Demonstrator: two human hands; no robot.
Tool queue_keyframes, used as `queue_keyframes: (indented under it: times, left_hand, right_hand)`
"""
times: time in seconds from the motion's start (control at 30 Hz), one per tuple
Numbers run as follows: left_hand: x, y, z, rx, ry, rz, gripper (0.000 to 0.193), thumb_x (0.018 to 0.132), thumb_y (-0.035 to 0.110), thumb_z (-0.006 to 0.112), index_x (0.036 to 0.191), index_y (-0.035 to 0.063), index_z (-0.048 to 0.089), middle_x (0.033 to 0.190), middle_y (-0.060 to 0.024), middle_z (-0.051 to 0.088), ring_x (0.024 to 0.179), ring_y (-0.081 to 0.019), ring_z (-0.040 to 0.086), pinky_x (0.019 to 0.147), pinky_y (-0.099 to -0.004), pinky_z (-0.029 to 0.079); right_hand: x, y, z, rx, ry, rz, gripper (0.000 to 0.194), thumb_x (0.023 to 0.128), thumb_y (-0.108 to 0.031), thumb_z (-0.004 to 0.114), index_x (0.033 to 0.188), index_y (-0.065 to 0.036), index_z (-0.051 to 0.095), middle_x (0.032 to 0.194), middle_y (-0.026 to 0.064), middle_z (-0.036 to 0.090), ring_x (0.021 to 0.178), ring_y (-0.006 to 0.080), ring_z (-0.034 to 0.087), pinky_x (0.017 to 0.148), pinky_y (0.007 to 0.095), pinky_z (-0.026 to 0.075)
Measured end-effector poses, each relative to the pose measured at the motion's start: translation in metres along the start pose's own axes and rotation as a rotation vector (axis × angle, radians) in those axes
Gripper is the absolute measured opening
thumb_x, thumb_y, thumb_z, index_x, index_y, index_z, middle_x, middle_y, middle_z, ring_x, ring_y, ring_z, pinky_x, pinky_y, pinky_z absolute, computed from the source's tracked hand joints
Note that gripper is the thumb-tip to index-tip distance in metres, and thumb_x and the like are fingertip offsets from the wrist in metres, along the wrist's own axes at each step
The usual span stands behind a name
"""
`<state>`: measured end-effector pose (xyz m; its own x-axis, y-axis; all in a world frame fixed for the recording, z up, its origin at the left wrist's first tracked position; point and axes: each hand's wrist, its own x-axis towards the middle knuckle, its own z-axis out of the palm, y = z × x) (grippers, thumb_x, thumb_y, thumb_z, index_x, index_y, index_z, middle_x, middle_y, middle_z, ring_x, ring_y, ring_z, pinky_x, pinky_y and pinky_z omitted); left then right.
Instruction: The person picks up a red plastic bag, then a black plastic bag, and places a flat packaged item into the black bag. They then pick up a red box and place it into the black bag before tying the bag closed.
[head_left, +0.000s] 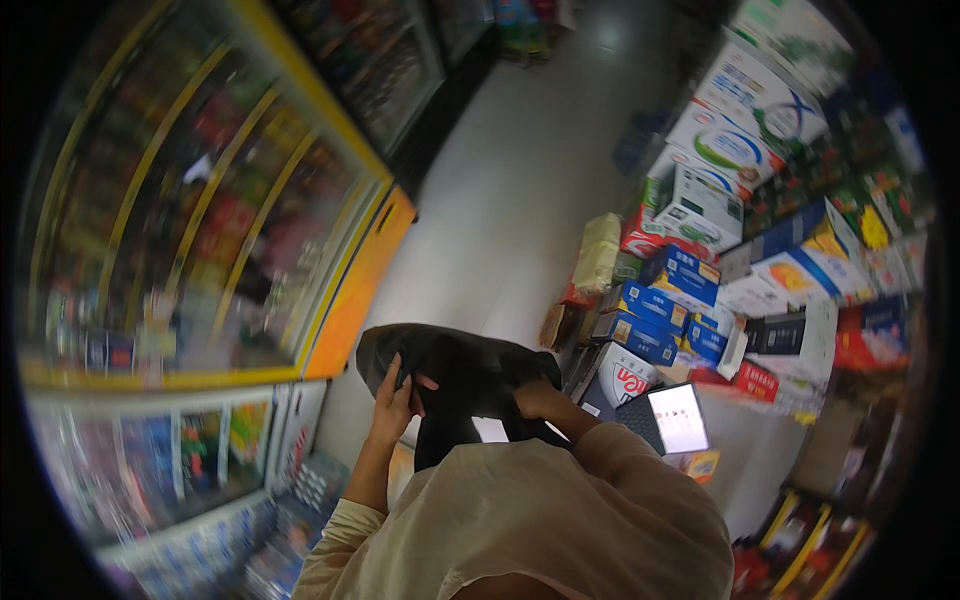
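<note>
A wide piece of black, soft-looking material (465, 367) lies in front of my torso; whether it is clothing or a bag is not clear. At its left side is my left hand (397, 401), fingers pointing away from me and partly spread against the dark surface. My right hand (534, 397) touches the right side, knuckles bent, its fingertips hidden in the dark. A small bright white patch (490, 430) shows near the lower edge of the material, close to my shirt.
Glass-door fridges with yellow frames (360, 262) stand at the left. A pale floor aisle (487, 195) runs ahead. Stacked drink cartons (739, 142) and blue boxes (645, 337) line the right side, near a lit tablet (677, 418) with a dark keyboard (641, 421). Wrapped bottle packs (300, 517) sit lower left.
</note>
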<state>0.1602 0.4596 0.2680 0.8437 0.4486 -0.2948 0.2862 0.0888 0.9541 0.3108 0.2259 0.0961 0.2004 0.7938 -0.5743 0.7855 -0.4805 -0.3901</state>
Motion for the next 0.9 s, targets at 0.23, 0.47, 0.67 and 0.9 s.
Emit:
queue_keyframes:
  times: [0.23,0.47,0.67,0.9]
  left_hand:
    - [0.241,0.035,0.002,0.160,-0.527,-0.152,0.053,0.107,0.019,0.036,0.154,0.0082,0.016,0.092,-0.0143,0.069,0.043,-0.0139,0.048,0.041,-0.0253,0.042]
    - [0.375,0.075,0.034,0.263,-0.793,-0.198,0.055,0.107,0.022,0.034,0.156,0.0108,0.011,0.092,-0.0146,0.068,0.046,-0.0131,0.048,0.047,-0.0259,0.046]
    - [0.440,0.065,0.081,0.548,-0.809,0.006,0.053,0.102,0.011,0.044,0.151,0.0018,0.024,0.090,-0.0105,0.068,0.052,-0.0141,0.054,0.051,-0.0270,0.048]
    - [0.497,0.058,0.100,0.720,-0.699,-0.201,0.049,0.100,0.005,0.042,0.148,0.0011,0.030,0.092,-0.0121,0.067,0.057,-0.0114,0.055,0.055,-0.0242,0.049]
  right_hand:
    - [0.044,0.034,-0.038,0.520,0.038,0.281,0.048,0.093,-0.030,0.060,0.137,-0.012,0.054,0.114,0.0227,0.066,0.107,0.0369,0.064,0.096,0.0426,0.049]
    - [0.043,0.093,-0.129,1.850,1.332,0.180,0.038,0.095,-0.014,0.063,0.129,0.000,0.056,0.094,0.0142,0.071,0.085,0.0186,0.069,0.076,0.0299,0.055]
    - [0.115,0.273,-0.052,1.295,1.393,1.157,0.057,0.081,-0.024,0.074,0.127,0.004,0.053,0.105,0.0231,0.067,0.096,0.0334,0.066,0.084,0.0409,0.054]
    - [0.225,0.433,-0.005,1.060,0.922,1.491,0.110,0.065,-0.034,0.087,0.148,-0.005,0.023,0.147,0.0244,0.034,0.137,0.0432,0.032,0.113,0.0523,0.028]
